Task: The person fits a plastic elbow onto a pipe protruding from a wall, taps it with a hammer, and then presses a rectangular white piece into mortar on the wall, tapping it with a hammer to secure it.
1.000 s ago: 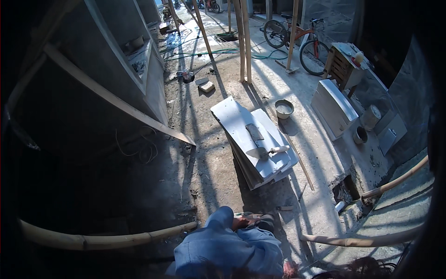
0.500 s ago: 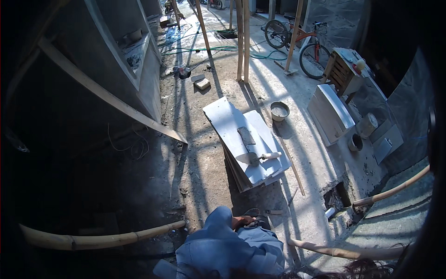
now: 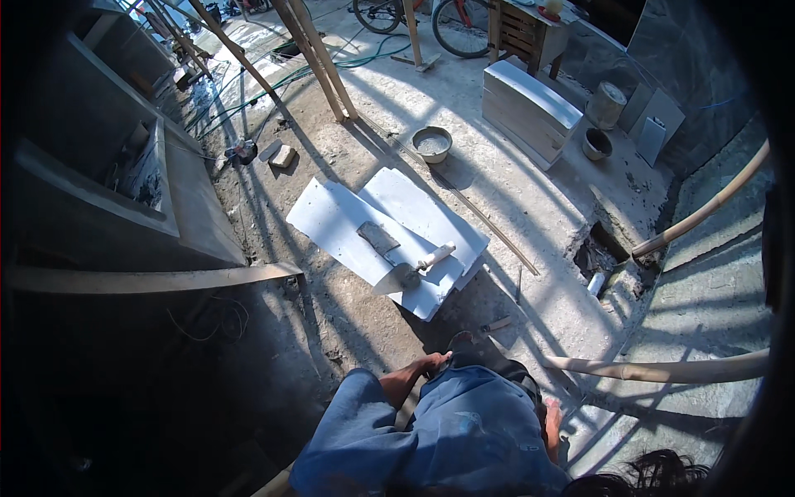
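My left hand (image 3: pixel 436 362) rests against my dark trousers near the knee, its fingers too small and shaded to make out. At my right side, my right hand (image 3: pixel 551 407) shows only in part past the blue shirt, its fingers unclear. In front of me lies a stack of white slabs (image 3: pixel 331 217). A trowel (image 3: pixel 403 278) with a pale handle lies on its near end. Beside the trowel is a flat grey rectangular piece (image 3: pixel 378 238). On the ground by my foot lies a short wooden-handled tool (image 3: pixel 495 325).
A bucket of grey mix (image 3: pixel 431 146) stands beyond the slabs. More pale blocks (image 3: pixel 530 112) and a dark pail (image 3: pixel 596 144) are farther right. Upright wooden poles (image 3: pixel 315 62) stand ahead. Bamboo poles (image 3: pixel 662 368) and a broken hole (image 3: pixel 603 248) lie to the right.
My view has turned to the right and tilted lower, so the slabs appear farther left. My right hand has come into sight; my left forearm shows more. The trowel stays on the slabs.
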The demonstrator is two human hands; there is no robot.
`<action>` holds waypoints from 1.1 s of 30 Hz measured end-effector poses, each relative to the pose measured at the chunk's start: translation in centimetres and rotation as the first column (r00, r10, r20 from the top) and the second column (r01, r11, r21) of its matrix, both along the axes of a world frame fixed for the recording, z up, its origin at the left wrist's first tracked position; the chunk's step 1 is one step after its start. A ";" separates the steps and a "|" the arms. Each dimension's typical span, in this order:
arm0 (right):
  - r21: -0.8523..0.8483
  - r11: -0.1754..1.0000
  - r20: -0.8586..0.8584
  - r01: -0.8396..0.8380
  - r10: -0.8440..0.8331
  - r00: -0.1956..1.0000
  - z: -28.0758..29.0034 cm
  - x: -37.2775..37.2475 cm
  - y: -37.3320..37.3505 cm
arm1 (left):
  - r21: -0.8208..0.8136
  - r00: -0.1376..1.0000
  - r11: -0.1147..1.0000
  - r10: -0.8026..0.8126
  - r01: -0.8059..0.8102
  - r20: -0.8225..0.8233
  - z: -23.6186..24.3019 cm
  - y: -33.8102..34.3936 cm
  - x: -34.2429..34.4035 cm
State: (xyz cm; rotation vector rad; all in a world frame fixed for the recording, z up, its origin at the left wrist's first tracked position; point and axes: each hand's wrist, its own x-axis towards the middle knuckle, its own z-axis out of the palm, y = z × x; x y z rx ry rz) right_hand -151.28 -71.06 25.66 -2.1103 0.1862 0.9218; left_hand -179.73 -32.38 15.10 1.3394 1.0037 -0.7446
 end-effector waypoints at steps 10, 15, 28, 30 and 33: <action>-0.294 0.947 0.090 -0.126 0.159 0.983 0.1 4.1 2.6 | 0.010 0.996 0.996 0.090 -0.090 -0.011 1.3 0.2 -2.2; -0.176 0.972 0.053 -0.154 0.166 0.985 3.0 8.7 9.1 | 0.020 0.990 0.991 0.132 -0.131 -0.047 1.6 0.9 -2.0; -0.166 0.985 -0.082 -0.044 0.031 0.996 -6.6 29.0 10.3 | 0.048 0.989 0.991 0.125 -0.122 -0.082 3.2 4.3 15.4; -0.039 0.978 -0.079 -0.206 0.203 0.976 -6.2 33.8 11.6 | 0.069 0.984 0.986 0.156 -0.150 -0.085 3.9 5.4 20.0; -0.264 0.955 0.017 -0.131 0.141 0.990 0.1 39.4 14.1 | 0.098 0.983 0.984 0.161 -0.152 -0.088 5.5 6.9 27.7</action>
